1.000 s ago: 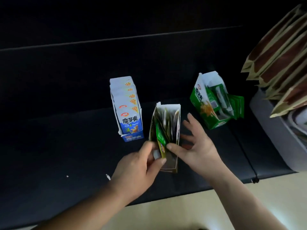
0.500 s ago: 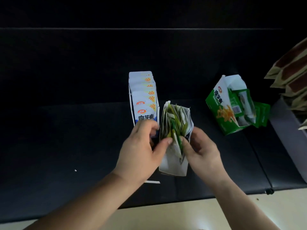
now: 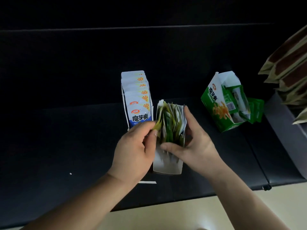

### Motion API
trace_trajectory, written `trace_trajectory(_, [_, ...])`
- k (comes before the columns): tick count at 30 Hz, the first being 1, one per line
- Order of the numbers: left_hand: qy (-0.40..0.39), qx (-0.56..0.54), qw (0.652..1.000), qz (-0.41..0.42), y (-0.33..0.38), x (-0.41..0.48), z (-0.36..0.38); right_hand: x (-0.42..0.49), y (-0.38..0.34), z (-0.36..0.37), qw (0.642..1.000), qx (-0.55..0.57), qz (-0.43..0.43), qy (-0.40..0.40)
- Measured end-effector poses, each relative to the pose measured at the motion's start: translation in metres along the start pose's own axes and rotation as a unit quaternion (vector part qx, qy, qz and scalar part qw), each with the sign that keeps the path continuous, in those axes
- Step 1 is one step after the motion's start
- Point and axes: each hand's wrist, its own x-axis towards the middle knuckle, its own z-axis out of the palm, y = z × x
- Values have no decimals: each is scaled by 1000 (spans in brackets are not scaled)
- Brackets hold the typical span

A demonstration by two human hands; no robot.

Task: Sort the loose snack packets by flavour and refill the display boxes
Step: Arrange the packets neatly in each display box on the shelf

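A white display box (image 3: 167,166) stands in the middle of the dark surface, stuffed with green and yellow snack packets (image 3: 171,120). My left hand (image 3: 134,150) pinches the leftmost yellow-green packet at the box's left side. My right hand (image 3: 194,143) wraps the box from the right, thumb lying across the packets in front, fingers along the right wall. Just left of it stands a blue-and-white display box (image 3: 137,100) filled with a row of white and blue packets. A green display box (image 3: 222,100) lies tilted at the right, with green packets (image 3: 254,110) spilling out.
A grey bin (image 3: 285,130) with brown and tan pouches (image 3: 289,63) stands at the right edge. The dark surface (image 3: 66,138) ends in a front edge close to me, with pale floor below. A small white strip (image 3: 147,182) lies under my left wrist.
The view has shifted, so the boxes sit more to the right. My left hand went from the box's front corner to pinching a packet at its left; my right hand closed round the box.
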Motion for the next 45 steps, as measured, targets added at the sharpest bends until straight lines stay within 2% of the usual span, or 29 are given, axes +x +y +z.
trace_trajectory(3, [-1,-1,1000,-12,0,1,-1,5,-2,0,998,64,-10,1])
trace_trajectory(9, [-13,-55,998,-25,-2,2,-3,17,-7,3,997,66,5,43])
trace_trajectory(14, [-62,-64,994,-66,-3,-1,-6,19,-6,8,995,67,-14,74])
trace_trajectory(21, [-57,35,996,-53,0,5,0,15,-9,-5,994,105,6,-2])
trace_trajectory(26, [-56,57,996,-42,-1,10,2,11,-5,-20,993,47,29,-103])
trace_trajectory(29, [-48,56,997,-36,0,11,3,11,-7,-8,999,-16,1,-34])
trace_trajectory(32, [-31,-5,999,-24,-1,12,1,9,-9,3,998,-45,-26,38])
trace_trajectory(36, [-14,-9,1000,25,-5,8,-6,7,-9,4,998,-57,-16,37])
trace_trajectory(39, [0,-8,1000,6,-3,8,-6,8,-14,4,999,-43,1,25])
trace_trajectory(43, [26,-62,996,-50,5,13,-4,8,-18,9,996,-66,15,63])
trace_trajectory(45, [10,-99,992,-84,12,14,-9,9,-17,9,994,-73,16,84])
